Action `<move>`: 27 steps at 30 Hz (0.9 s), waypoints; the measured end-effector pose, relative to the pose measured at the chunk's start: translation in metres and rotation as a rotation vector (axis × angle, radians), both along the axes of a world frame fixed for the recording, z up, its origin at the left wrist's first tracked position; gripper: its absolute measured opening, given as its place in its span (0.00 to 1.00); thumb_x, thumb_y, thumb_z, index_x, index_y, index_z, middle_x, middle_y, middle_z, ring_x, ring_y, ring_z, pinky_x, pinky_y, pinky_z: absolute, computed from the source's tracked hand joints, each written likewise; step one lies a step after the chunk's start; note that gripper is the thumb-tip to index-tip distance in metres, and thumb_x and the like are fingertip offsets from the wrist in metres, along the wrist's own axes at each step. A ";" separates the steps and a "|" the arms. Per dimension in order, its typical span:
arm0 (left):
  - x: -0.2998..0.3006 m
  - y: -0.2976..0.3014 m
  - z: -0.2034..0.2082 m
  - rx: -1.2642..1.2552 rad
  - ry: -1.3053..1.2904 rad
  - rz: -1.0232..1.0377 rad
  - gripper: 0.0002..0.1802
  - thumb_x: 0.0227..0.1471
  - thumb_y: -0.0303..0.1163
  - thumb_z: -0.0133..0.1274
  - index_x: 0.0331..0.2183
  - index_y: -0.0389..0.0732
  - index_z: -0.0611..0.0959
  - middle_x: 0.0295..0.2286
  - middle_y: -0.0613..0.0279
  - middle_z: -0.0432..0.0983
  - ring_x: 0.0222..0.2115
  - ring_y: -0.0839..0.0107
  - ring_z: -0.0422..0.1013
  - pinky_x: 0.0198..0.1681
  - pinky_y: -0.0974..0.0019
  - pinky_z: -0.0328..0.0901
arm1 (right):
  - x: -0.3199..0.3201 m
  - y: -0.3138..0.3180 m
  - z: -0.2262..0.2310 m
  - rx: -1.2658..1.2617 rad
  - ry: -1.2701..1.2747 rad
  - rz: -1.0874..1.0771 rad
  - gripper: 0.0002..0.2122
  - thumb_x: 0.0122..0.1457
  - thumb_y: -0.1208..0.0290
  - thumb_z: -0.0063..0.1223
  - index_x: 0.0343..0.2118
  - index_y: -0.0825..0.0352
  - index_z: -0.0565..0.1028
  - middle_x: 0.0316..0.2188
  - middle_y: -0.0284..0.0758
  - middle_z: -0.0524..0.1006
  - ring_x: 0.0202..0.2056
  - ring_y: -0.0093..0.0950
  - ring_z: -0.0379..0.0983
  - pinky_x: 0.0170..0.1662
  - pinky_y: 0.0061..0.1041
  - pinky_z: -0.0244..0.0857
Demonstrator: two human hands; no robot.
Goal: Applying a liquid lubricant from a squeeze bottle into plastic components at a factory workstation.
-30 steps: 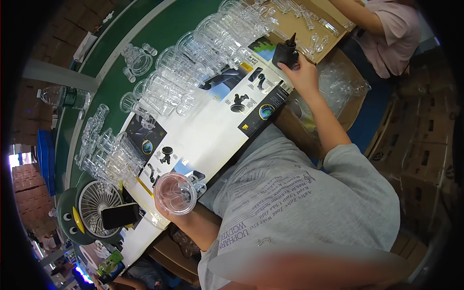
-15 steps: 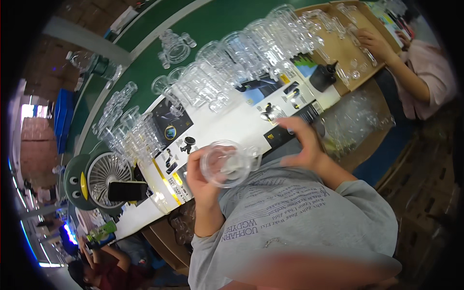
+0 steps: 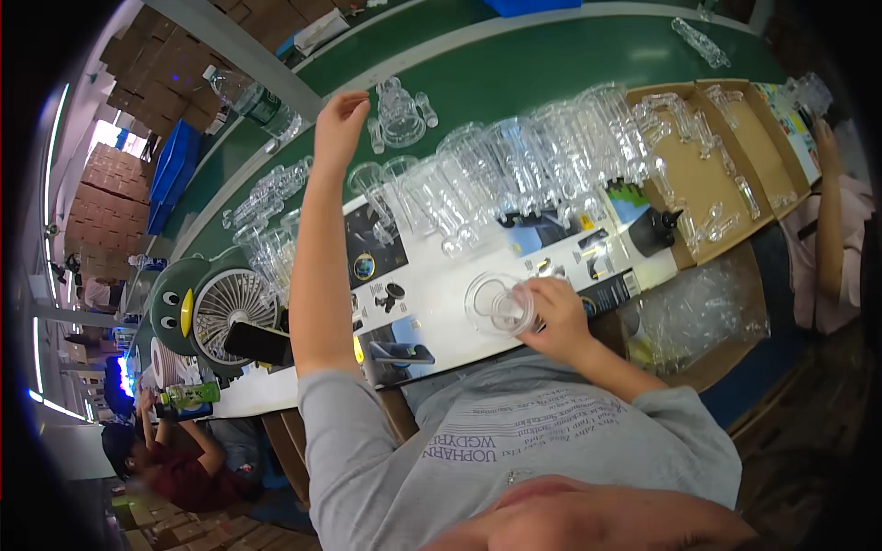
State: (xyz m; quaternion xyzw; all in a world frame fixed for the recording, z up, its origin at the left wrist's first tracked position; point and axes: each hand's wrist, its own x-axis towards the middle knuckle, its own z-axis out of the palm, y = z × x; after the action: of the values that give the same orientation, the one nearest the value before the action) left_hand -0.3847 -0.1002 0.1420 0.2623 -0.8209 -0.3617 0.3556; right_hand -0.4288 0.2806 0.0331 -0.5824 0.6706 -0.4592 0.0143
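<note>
My right hand (image 3: 559, 319) is closed on a clear vessel (image 3: 489, 305) with a wide round rim and a short side tube. It is held low over the near part of the table. My left arm is stretched far forward, and the left hand (image 3: 342, 118) hangs with bent, loosely parted fingers and nothing visible in them. Just right of its fingertips, on the green surface, stands a clear vessel (image 3: 401, 119) with small clear pieces around it. A long row of similar clear vessels (image 3: 524, 165) runs across the table beyond my right hand.
More clear pieces (image 3: 266, 195) lie on the left, behind a green fan (image 3: 234, 317) with a phone (image 3: 257, 343) before it. A cardboard tray (image 3: 735, 174) of clear tubes and a black bottle (image 3: 652, 230) are at the right. Another person's arm (image 3: 830, 220) is beyond the tray.
My left hand has let go of the clear vessel and reached far forward to the left. My right hand, open before, has taken hold of the vessel. The view has shifted.
</note>
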 end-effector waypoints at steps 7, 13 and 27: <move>-0.089 -0.123 -0.089 -0.058 -0.665 0.438 0.41 0.39 0.52 0.52 0.47 0.31 0.64 0.41 0.38 0.69 0.45 0.49 0.65 0.47 0.58 0.61 | 0.006 -0.008 0.002 0.086 0.072 -0.040 0.17 0.38 0.64 0.60 0.35 0.60 0.72 0.35 0.30 0.71 0.37 0.30 0.67 0.40 0.30 0.59; -0.113 -0.126 -0.100 0.093 -0.673 0.391 0.54 0.33 0.51 0.58 0.52 0.26 0.52 0.44 0.37 0.65 0.47 0.51 0.64 0.49 0.59 0.60 | 0.002 -0.011 0.004 0.053 0.078 -0.036 0.19 0.37 0.64 0.61 0.35 0.62 0.72 0.34 0.31 0.72 0.37 0.29 0.68 0.39 0.28 0.59; 0.033 0.039 0.066 0.756 0.706 -0.497 0.23 0.51 0.34 0.48 0.47 0.32 0.66 0.44 0.53 0.67 0.43 0.63 0.66 0.40 0.67 0.64 | 0.001 -0.002 0.001 -0.039 0.020 0.102 0.19 0.36 0.66 0.61 0.34 0.64 0.72 0.33 0.35 0.71 0.37 0.36 0.67 0.43 0.35 0.58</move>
State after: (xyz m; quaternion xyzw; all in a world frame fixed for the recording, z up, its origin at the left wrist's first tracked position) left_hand -0.3513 -0.0607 0.2076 0.0337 -0.5031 -0.7686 0.3938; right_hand -0.4276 0.2783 0.0336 -0.6205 0.6312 -0.4650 0.0195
